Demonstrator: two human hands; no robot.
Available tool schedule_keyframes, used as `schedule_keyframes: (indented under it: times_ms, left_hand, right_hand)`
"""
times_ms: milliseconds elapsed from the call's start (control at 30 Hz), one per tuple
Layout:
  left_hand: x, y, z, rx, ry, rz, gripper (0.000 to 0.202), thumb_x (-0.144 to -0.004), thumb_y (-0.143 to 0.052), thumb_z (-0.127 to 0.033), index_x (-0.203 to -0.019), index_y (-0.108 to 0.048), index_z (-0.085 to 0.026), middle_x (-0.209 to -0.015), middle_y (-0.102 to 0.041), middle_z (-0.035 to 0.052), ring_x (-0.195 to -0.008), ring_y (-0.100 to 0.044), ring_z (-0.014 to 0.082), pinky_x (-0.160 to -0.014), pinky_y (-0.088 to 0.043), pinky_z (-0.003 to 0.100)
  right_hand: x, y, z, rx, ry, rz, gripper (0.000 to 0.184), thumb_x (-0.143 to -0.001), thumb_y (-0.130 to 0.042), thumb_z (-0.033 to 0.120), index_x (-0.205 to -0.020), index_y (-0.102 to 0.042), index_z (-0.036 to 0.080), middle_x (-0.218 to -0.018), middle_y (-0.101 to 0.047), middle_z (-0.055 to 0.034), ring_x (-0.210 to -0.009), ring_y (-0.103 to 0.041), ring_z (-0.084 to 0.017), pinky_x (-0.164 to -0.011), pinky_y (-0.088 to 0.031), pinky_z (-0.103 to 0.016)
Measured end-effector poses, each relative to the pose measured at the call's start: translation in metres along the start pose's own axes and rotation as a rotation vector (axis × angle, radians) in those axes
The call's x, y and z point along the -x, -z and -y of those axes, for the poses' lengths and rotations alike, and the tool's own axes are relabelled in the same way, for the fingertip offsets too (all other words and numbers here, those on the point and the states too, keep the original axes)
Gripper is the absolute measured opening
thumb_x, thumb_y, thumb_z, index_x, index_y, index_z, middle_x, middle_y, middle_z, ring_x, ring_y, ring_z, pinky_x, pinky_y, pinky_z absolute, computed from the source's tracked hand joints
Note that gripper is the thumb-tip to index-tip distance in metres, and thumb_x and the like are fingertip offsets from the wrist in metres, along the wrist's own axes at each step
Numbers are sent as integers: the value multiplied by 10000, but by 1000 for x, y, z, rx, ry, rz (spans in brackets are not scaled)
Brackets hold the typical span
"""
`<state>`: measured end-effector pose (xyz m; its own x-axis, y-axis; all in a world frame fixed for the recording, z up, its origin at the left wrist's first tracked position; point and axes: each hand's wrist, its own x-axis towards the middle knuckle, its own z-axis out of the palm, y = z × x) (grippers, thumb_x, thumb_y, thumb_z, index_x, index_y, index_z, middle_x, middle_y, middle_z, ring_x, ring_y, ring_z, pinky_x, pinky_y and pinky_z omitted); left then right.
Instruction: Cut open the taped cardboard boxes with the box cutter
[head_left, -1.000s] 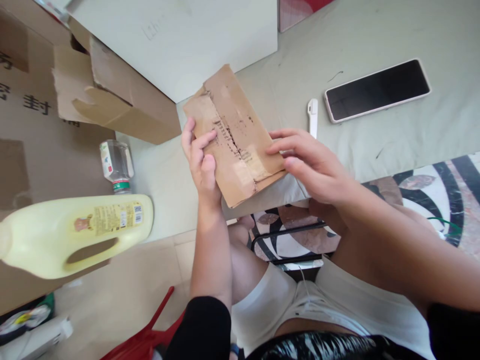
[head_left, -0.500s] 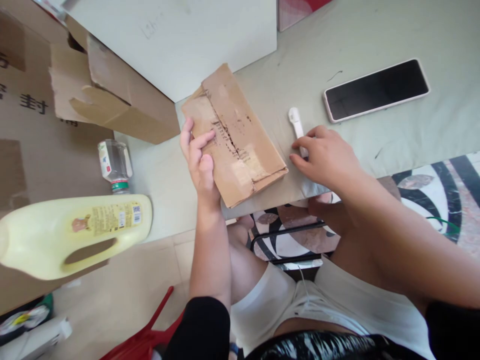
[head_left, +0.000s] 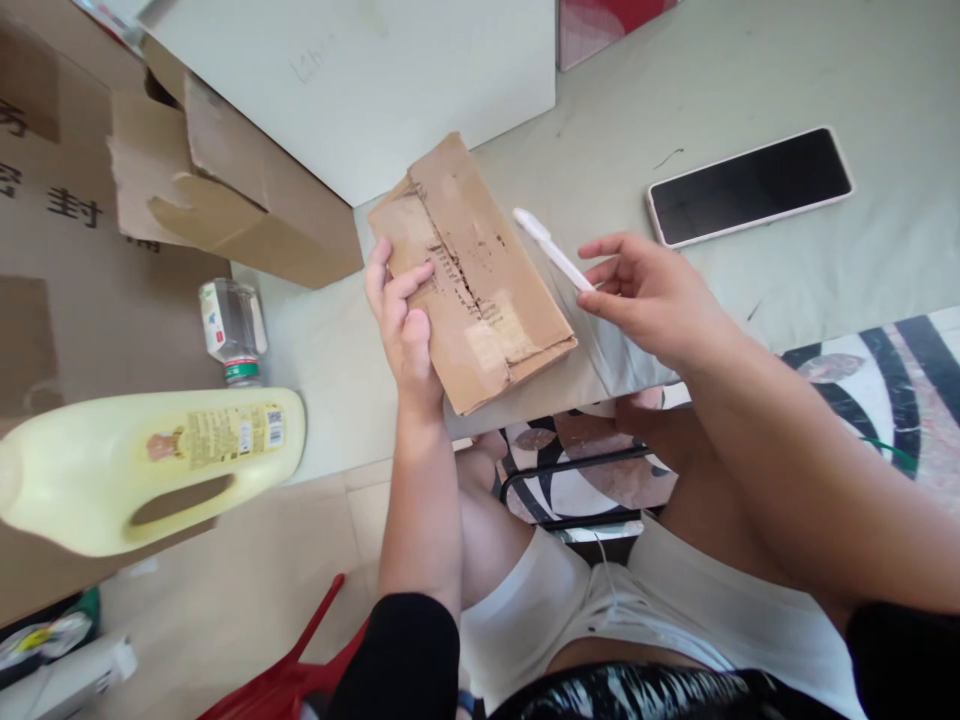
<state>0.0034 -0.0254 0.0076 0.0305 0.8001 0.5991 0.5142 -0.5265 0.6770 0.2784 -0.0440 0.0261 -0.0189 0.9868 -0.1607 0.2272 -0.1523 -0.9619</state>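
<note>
My left hand grips the near left edge of a small worn cardboard box, fingers curled over its top, and holds it tilted above the corner of a grey-covered table. My right hand pinches one end of a slim white tool, shaped like a small cutter. The tool's far tip points at the box's right side and hangs just beside it, above the table.
A black phone lies on the table at the right. An open cardboard box and a white cabinet stand behind. A pale yellow jug and a small clear bottle sit at the left. A red chair shows below.
My right hand left the box, reached to the white tool on the table, picked it up and now holds it raised beside the box. My left hand kept its grip.
</note>
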Motion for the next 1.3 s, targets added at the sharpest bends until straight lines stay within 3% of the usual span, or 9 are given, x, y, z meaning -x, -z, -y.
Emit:
schedule_keyframes:
  times_ms: [100, 267, 533, 700, 833, 933, 1033, 1167, 1300]
  left_hand:
    - [0, 0, -1, -9, 11, 5, 542, -956, -343, -704, -1153, -627, -287, -1545, -404, 36, -1528, -360, 320, -1291, -251, 575]
    - [2, -1, -6, -35, 34, -7, 567, -961, -320, -713, -1157, -632, -283, -1549, -421, 43, -1518, -380, 314, -1295, -255, 563]
    - [9, -9, -31, -38, -138, -28, 560, -989, -309, -682, -1247, -623, -297, -1548, -475, 40, -1511, -393, 272, -1325, -193, 533]
    - [14, -19, -42, -119, -57, 30, 727, -925, -178, -810, -1127, -629, -277, -1354, -626, 67, -1542, -345, 295, -1332, -150, 576]
    - [16, -24, -39, -156, -156, -11, 612, -967, -223, -711, -1169, -645, -317, -1277, -654, 40, -1470, -449, 281, -1318, -217, 581]
    - [17, -25, -36, -134, -159, -1, 597, -966, -226, -696, -1198, -630, -323, -1273, -651, 37, -1449, -469, 280, -1332, -185, 577]
    - [17, -27, -35, -122, -142, -9, 602, -967, -212, -698, -1184, -626, -318, -1265, -649, 38, -1425, -491, 278, -1341, -157, 558]
    - [14, -28, -38, -84, -263, -32, 510, -1004, -238, -581, -1219, -623, -323, -1252, -639, 24, -1364, -534, 256, -1330, -197, 545]
    - [14, -29, -41, -88, -258, -36, 478, -1004, -255, -531, -1226, -627, -329, -1248, -637, 30, -1379, -515, 254, -1319, -228, 540]
  right_hand:
    - [3, -2, 4, -305, 143, -55, 452, -730, -769, 355, -1161, -658, 271, -936, -684, -8, -776, -629, -158, -732, -564, -335]
    - [7, -2, 13, -494, 256, -98, 377, -692, -858, 483, -957, -671, 290, -821, -608, 21, -680, -574, -123, -682, -547, -312]
    - [28, -2, 27, -380, 530, -249, 331, -787, -835, 499, -741, -615, 257, -612, -506, 47, -513, -444, -102, -485, -336, -278]
    - [50, -1, 44, -141, 510, -208, 36, -822, -792, 254, -832, -757, 256, -641, -640, 45, -519, -510, -82, -497, -363, -265]
    - [55, -1, 48, -117, 468, -113, 95, -858, -697, 219, -914, -764, 256, -712, -703, 36, -573, -593, -94, -485, -397, -245]
    - [52, -3, 47, -184, 467, -137, 30, -845, -710, 230, -861, -689, 245, -621, -602, 52, -487, -482, -85, -424, -322, -254]
    - [51, -4, 48, -174, 396, -113, 144, -832, -748, 221, -804, -609, 241, -511, -489, 88, -396, -343, -67, -367, -214, -252]
    - [53, -2, 50, -167, 443, -89, 157, -786, -836, 243, -879, -710, 245, -678, -658, 57, -505, -502, -72, -441, -335, -247]
    - [56, -1, 48, -172, 496, -195, 148, -942, -666, 348, -891, -777, 264, -720, -672, 24, -583, -540, -103, -550, -394, -296]
